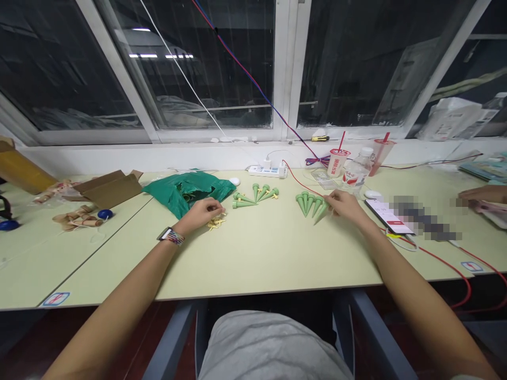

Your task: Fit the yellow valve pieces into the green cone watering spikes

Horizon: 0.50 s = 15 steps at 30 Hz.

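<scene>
My left hand point(204, 212), a watch on its wrist, is closed in a pinch over a small pile of yellow plastic pieces point(216, 224); what lies between its fingertips is too small to make out. My right hand point(341, 205) pinches the wide end of a green cone-shaped spike point(321, 212), whose tip points down toward the table. Just left of it lies a row of similar green spikes point(306, 201). Between my hands is a fanned group of green spikes with yellow pieces fitted point(261, 192). A crumpled green plastic bag point(170, 191) lies open behind my left hand.
A power strip point(267, 171), a cup with a straw point(338, 162) and a plastic bottle point(355, 171) stand along the back. A phone point(386, 215) with cables lies on the right, near another person's hand point(485, 193). Wooden toys point(79, 217) and cardboard point(106, 190) are at left.
</scene>
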Each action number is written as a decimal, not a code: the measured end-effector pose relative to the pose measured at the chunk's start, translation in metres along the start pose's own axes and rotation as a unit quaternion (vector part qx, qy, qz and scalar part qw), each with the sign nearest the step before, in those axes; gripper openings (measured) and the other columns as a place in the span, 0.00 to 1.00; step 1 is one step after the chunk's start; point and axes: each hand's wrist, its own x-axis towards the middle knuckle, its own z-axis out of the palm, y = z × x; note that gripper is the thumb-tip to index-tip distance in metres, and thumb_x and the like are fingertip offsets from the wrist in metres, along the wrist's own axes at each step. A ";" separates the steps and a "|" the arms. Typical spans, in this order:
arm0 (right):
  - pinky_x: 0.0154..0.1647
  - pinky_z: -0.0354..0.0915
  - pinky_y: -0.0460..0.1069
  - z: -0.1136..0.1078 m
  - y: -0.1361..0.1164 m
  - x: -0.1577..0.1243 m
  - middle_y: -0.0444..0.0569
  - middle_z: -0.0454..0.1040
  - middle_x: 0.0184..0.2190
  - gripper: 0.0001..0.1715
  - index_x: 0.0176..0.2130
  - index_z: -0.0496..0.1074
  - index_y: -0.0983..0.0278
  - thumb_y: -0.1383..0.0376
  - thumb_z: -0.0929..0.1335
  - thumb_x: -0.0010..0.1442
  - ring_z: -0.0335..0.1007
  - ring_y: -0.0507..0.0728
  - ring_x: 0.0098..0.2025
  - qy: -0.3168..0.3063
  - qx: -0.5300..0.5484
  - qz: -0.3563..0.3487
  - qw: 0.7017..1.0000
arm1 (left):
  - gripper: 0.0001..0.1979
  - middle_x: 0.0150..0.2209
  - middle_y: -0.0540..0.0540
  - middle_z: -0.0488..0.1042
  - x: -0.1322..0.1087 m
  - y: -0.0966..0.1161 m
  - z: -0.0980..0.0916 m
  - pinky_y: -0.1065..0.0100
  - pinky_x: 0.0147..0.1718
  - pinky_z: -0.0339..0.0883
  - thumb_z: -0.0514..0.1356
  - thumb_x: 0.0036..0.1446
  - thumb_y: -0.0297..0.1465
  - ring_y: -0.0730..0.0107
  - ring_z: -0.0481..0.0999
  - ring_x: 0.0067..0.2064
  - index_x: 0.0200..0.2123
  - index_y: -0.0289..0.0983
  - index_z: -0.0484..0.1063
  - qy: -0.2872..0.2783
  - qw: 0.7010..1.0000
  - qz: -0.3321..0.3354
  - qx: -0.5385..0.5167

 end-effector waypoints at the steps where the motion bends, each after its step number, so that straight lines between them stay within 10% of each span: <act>1: 0.33 0.68 0.49 0.001 0.006 0.003 0.49 0.80 0.28 0.16 0.38 0.74 0.64 0.55 0.67 0.69 0.74 0.54 0.24 0.003 -0.026 -0.002 1.000 | 0.19 0.38 0.44 0.81 0.000 -0.002 0.001 0.65 0.36 0.69 0.62 0.62 0.48 0.62 0.78 0.38 0.34 0.40 0.83 -0.003 1.000 -0.001 0.006; 15: 0.40 0.63 0.53 0.016 0.023 0.017 0.62 0.81 0.42 0.30 0.45 0.79 0.63 0.47 0.58 0.76 0.78 0.67 0.46 0.035 -0.318 -0.028 0.947 | 0.17 0.45 0.42 0.80 -0.011 0.007 0.008 0.60 0.48 0.68 0.60 0.65 0.47 0.56 0.77 0.48 0.40 0.40 0.80 -0.018 0.995 0.066 0.078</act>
